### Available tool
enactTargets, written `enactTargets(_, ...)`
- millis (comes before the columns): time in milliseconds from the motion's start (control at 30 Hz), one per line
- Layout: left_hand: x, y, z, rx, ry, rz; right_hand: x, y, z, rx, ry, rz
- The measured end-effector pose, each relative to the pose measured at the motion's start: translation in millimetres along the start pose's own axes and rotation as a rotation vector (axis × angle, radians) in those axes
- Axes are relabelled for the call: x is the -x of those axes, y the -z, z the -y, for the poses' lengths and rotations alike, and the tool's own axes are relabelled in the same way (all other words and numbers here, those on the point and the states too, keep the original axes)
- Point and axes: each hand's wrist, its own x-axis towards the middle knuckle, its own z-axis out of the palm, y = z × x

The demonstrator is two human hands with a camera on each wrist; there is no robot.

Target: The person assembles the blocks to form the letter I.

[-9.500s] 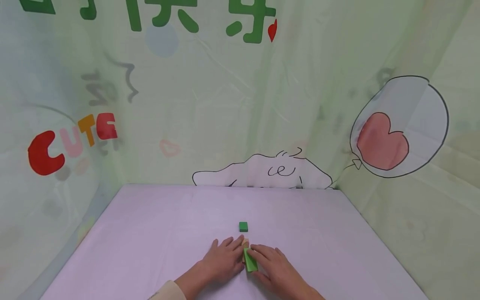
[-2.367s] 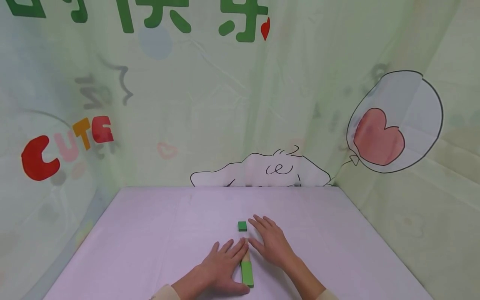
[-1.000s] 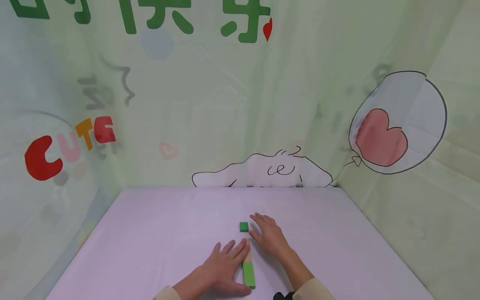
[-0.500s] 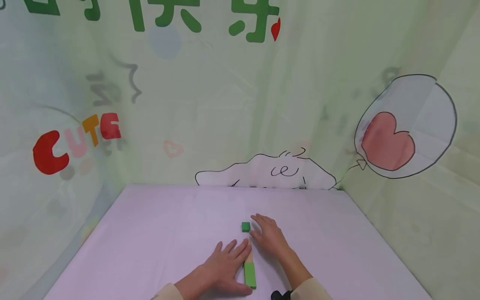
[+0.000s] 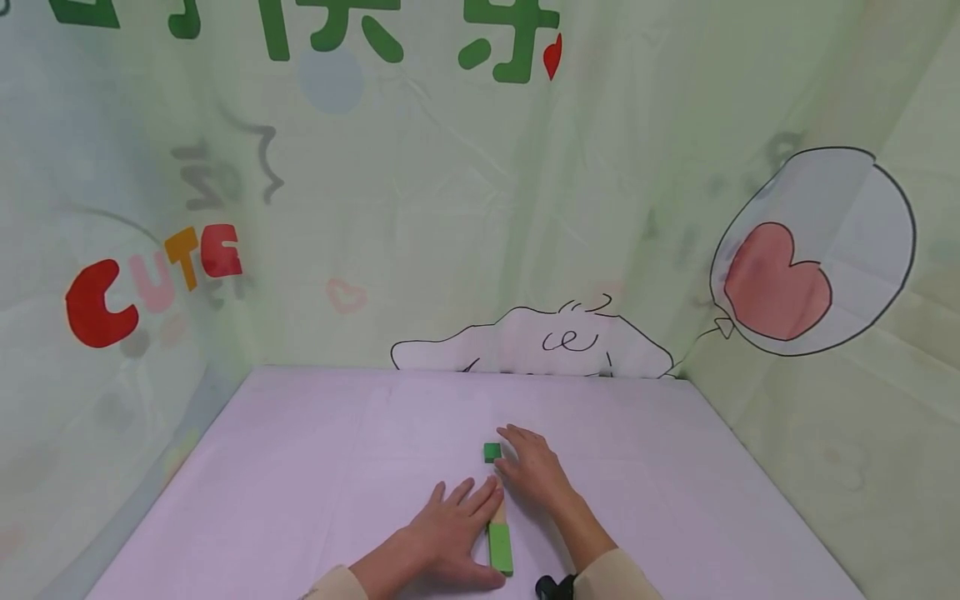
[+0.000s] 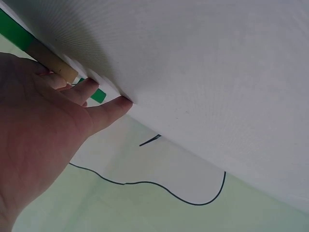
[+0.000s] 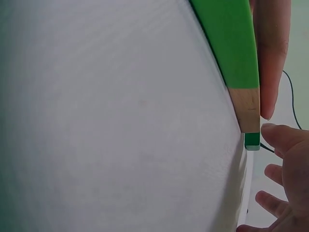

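A light green block (image 5: 500, 550) and a bare wooden block (image 5: 498, 513) lie end to end in a line on the table. My left hand (image 5: 446, 537) lies along their left side, fingers spread; its thumb is at the light green block's near end and its index finger at the wooden block's far end. Farther out sits a small dark green block (image 5: 492, 452), apart from the line. Right beside it, my right hand (image 5: 534, 468) has its thumb and fingers extended. In the right wrist view the dark green block (image 7: 252, 140) appears beyond the wooden block (image 7: 245, 104).
Pale lilac cloth covers the table (image 5: 337, 450). A printed curtain (image 5: 435, 208) encloses the back and both sides. Near the right sleeve (image 5: 618, 577), a small black object (image 5: 555, 587) shows at the bottom edge.
Since the earliest frame, the light green block has moved nearer, into line with the wooden block. My right hand has left it for the dark green block, edging closer to that block lately.
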Motion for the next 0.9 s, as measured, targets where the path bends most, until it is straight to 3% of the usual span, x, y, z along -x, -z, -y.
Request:
enactTargets(333, -2.7, -2.5, 1.9, -0.02, -0.002, 0.006, -4.7, -3, 2, 0.024, -0.028, 0.032)
enactTargets(900, -1.7, -0.8, 1.2, -0.008, -0.006, 0.01, -11.7, -5, 3, 0.053, 0.001, 0.041)
